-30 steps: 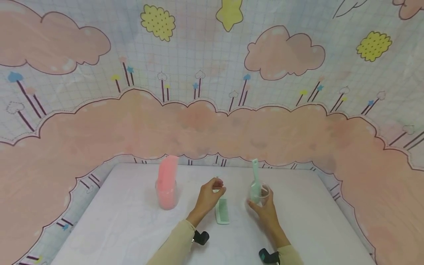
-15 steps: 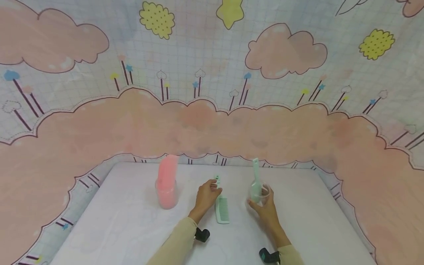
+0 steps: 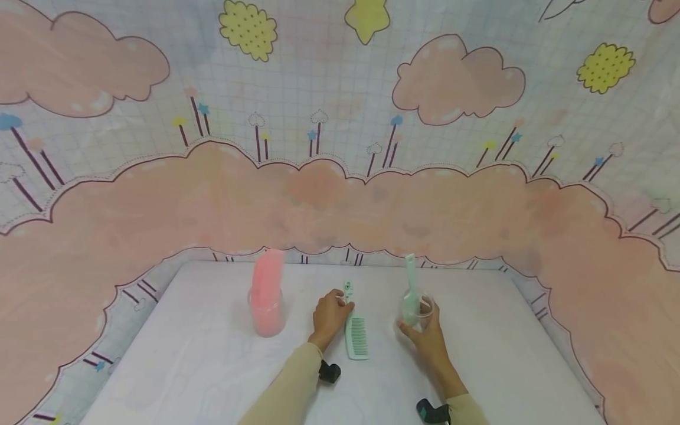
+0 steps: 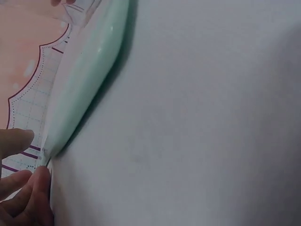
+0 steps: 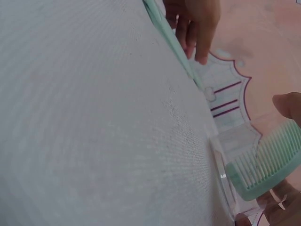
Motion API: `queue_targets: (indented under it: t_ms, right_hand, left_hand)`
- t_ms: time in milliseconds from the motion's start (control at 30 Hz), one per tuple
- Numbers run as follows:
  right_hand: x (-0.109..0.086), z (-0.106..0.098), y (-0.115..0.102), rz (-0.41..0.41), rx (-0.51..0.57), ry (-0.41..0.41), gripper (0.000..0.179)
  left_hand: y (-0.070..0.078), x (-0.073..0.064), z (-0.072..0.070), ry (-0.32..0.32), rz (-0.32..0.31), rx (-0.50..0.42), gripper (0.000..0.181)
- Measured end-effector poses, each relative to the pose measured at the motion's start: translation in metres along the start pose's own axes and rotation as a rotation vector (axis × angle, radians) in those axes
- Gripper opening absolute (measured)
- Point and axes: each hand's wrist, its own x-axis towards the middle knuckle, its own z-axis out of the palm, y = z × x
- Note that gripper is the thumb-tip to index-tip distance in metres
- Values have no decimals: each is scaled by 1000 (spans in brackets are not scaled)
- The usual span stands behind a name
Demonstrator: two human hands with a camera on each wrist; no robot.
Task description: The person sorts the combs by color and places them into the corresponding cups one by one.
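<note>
A mint-green comb (image 3: 358,337) lies on the white table, its patterned handle pointing away from me. My left hand (image 3: 330,316) is at that handle, fingertips and thumb on either side of it; in the left wrist view a gap shows between the thumb (image 4: 16,141) and the fingers (image 4: 40,188). My right hand (image 3: 425,336) grips a clear cup (image 3: 424,314) with fingers and thumb around its side. Inside the cup a second mint-green comb (image 3: 411,295) stands handle up, its teeth visible through the wall in the right wrist view.
Left of my left hand, another clear cup (image 3: 282,307) holds a tall, curved pink object (image 3: 267,289). The white table (image 3: 186,366) ends at a patterned cloth backdrop (image 3: 361,206) with clouds and stars.
My left hand has come down and slightly toward me onto the lying comb's handle, whose end now shows beyond the fingers. The right hand and its cup have stayed put.
</note>
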Motion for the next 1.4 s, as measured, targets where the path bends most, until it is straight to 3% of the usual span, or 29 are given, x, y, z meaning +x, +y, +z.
queue_targets:
  t_ms: [333, 467, 733, 967, 1400]
  right_hand:
    - [-1, 0, 0, 22, 3, 3, 96]
    - [0, 0, 0, 14, 20, -8, 96]
    - [1, -1, -2, 13, 40, -14, 97]
    - [-1, 0, 0, 18, 32, -3, 97]
    - [-4, 1, -2, 4, 49, -16, 95]
  left_hand:
    - [2, 2, 14, -30, 8, 146, 34]
    - [3, 2, 13, -6, 14, 157, 32]
    - [2, 3, 7, -34, 28, 158, 31]
    - [-3, 3, 6, -89, 27, 126, 34]
    - [-5, 0, -6, -128, -5, -80, 28]
